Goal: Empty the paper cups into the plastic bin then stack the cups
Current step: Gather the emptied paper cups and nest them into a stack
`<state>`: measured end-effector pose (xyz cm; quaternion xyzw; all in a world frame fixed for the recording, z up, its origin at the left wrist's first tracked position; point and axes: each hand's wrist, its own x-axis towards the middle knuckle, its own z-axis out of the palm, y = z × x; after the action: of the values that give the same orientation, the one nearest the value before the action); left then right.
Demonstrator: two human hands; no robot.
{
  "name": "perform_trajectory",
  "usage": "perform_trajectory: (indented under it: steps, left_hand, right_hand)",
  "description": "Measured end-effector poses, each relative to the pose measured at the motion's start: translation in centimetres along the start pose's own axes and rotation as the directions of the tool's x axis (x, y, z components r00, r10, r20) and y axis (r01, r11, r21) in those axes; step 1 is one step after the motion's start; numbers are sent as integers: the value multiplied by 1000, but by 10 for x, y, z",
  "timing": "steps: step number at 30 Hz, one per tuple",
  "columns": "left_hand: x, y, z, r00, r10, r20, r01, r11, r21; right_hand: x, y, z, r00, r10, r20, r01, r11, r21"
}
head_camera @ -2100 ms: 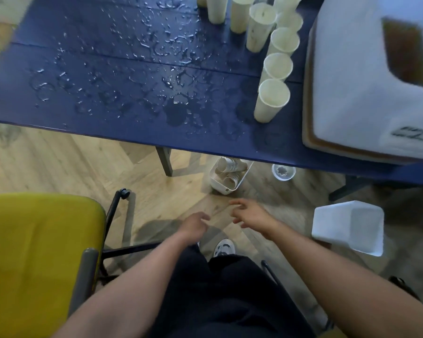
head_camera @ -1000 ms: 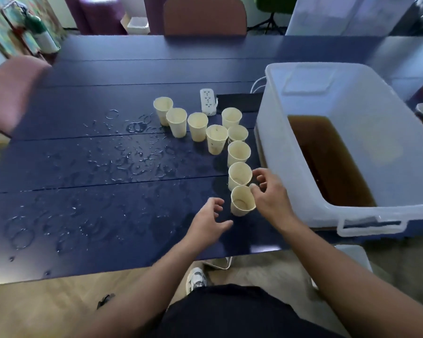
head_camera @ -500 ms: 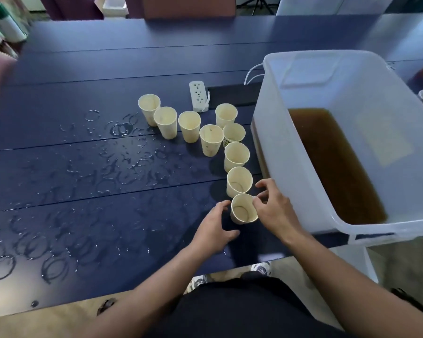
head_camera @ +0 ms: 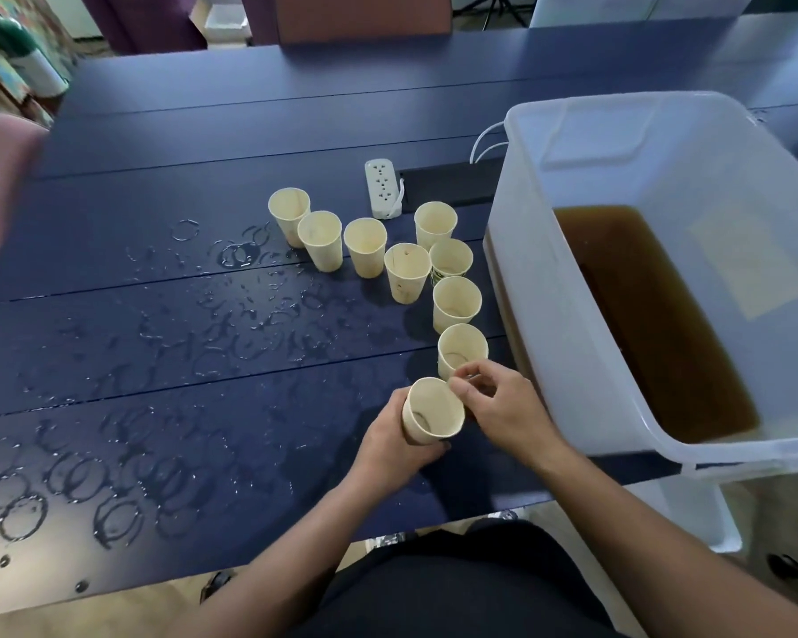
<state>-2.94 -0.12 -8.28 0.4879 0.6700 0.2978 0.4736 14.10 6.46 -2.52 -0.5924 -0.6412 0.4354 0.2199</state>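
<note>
Nearest paper cup in hand, tilted over the wet bench

Left hand [head_camera: 390,442] fingers wrap the paper cup [head_camera: 431,416]; right hand [head_camera: 498,407] pinches its rim. Eight more cups [head_camera: 457,303] trail away beside the plastic bin [head_camera: 618,145] of brown liquid [head_camera: 655,315].

The desk [head_camera: 157,145] lies open along its left and far edges; a curved row of paper cups [head_camera: 457,303] and a power strip [head_camera: 382,188] crowd the plastic bin [head_camera: 544,343] at the right edge.

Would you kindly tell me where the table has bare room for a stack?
Free: the wet table left of the cup row, and the dry far planks beyond the power strip. Crowded: between that row and the plastic bin.
</note>
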Motion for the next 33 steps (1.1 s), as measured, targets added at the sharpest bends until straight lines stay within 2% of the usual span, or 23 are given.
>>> perform_trajectory:
  steps: [2,4,6,8,14,19,21,25,29,33]
  left_hand:
    - [0,-1,-7,1000,-17,-17,17,1000,-19]
    - [2,-4,-15,999,-24,-30,23,999,-31]
    - [3,-7,-22,998,-40,-52,38,998,-42]
    - [3,-9,-28,995,-55,-83,51,997,-49]
    - [0,-11,-35,990,-85,-116,74,992,-98]
    - [0,-11,-35,989,-111,-95,99,988,-121]
    - [1,-11,-34,990,-111,-91,100,988,-114]
    - [3,-6,-32,992,-95,-88,84,989,-123]
    - [6,3,-31,990,-73,-120,60,993,-106]
    - [8,8,-29,991,-54,-119,43,995,-91]
  right_hand:
    - [5,0,-2,992,-91,-85,84,993,-78]
    - [13,5,-2,979,-188,-83,163,956,-243]
    - [19,7,0,986,-167,2,154,908,-389]
    - [22,7,1,991,-127,33,129,891,-434]
    - [19,-5,-10,964,-247,-102,197,914,-356]
    - [3,-47,-26,864,-440,-244,399,895,-202]
    - [-1,-59,-26,828,-503,-249,468,864,-186]
    - [-2,-61,-14,781,-603,-164,585,797,-148]
    - [1,-43,1,818,-575,13,575,817,-43]
    - [2,-30,14,856,-476,203,503,858,-107]
